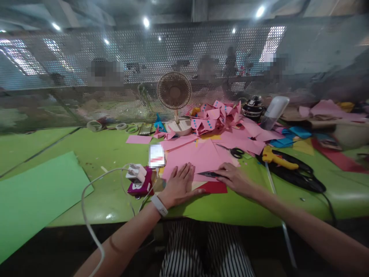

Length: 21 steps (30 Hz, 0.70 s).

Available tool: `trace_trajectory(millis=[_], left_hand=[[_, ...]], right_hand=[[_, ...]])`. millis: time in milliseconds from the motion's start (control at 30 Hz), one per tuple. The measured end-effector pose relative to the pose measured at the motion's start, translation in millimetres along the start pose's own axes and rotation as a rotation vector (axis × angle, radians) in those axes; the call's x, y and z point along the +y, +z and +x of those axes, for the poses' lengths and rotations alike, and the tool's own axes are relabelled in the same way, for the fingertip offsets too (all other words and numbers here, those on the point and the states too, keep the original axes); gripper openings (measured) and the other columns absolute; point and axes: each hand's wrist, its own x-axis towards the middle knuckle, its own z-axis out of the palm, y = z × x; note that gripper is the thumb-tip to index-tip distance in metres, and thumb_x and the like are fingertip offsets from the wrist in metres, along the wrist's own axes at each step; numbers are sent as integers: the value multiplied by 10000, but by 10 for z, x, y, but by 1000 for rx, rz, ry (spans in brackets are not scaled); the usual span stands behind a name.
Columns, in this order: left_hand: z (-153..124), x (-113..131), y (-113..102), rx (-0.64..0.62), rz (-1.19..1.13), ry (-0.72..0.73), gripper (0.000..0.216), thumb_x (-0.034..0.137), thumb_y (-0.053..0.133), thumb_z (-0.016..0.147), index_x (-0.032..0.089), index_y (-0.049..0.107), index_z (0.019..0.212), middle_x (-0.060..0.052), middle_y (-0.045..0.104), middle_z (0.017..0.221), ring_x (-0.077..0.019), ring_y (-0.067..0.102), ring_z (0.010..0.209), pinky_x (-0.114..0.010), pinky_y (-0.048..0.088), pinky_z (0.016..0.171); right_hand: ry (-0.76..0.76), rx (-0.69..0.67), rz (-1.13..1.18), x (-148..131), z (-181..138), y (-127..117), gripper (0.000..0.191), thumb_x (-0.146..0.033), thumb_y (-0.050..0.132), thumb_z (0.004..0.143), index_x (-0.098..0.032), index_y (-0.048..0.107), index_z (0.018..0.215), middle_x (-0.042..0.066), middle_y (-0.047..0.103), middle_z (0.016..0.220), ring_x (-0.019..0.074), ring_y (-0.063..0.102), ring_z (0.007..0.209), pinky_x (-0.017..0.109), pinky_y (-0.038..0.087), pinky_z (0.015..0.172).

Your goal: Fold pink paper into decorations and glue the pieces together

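Note:
My left hand (180, 184) lies flat with fingers spread on a pink paper sheet (198, 159) near the front edge of the green table (95, 154). My right hand (235, 178) rests on the same sheet just to the right, its fingers pressing down beside a thin dark pointed piece (209, 174). A red sheet (215, 187) shows beneath the pink paper between my hands. Neither hand holds anything.
A pile of folded pink paper shapes (216, 115) and a small fan (174, 94) stand behind. Scissors (235, 152), a yellow glue gun (278, 157), a white charger with cable (135, 173), a large green sheet (37, 192) and tape rolls (95, 125) lie around. People sit beyond the mesh screen.

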Motion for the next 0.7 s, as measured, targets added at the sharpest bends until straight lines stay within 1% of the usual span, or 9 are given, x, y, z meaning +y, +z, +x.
trace_trajectory(millis=[133,267,367,467,700], left_hand=[[-4,-14,-82,-50,-39,8,818,707,164,806,207,43,1441,-65,66,1505,-211,9,1380,-434,15,1100],[-80,-72,-164,-99,-69,8,803,695,159,816,219,-12,1439,-52,-5,1506,-203,-31,1378,-430,12,1101],[-163,-101,-147,-87,-17,-20,812,697,149,815,195,24,1442,-68,21,1505,-220,-16,1379,-441,-11,1097],[-211,-109,-92,-66,26,-14,822,697,143,814,174,54,1442,-79,68,1503,-225,18,1379,-427,-5,1101],[-219,-136,-43,-32,42,6,818,703,150,809,202,15,1442,-61,67,1505,-228,45,1378,-417,26,1104]], right_hand=[[3,-9,-5,6,7,7,288,-243,480,877,-223,607,1135,80,552,946,195,511,914,349,437,823],[-2,4,-22,20,-1,15,279,-248,483,874,-226,618,1117,85,558,950,203,512,909,361,443,814],[-7,9,-39,21,-6,23,275,-242,475,876,-219,620,1109,87,564,945,206,515,908,370,444,811],[-8,11,-44,-24,33,36,279,-235,465,879,-215,611,1116,86,560,950,202,517,909,367,442,818],[-7,-10,-75,-168,170,79,314,-236,444,889,-236,575,1174,81,560,929,205,510,900,363,446,799]])
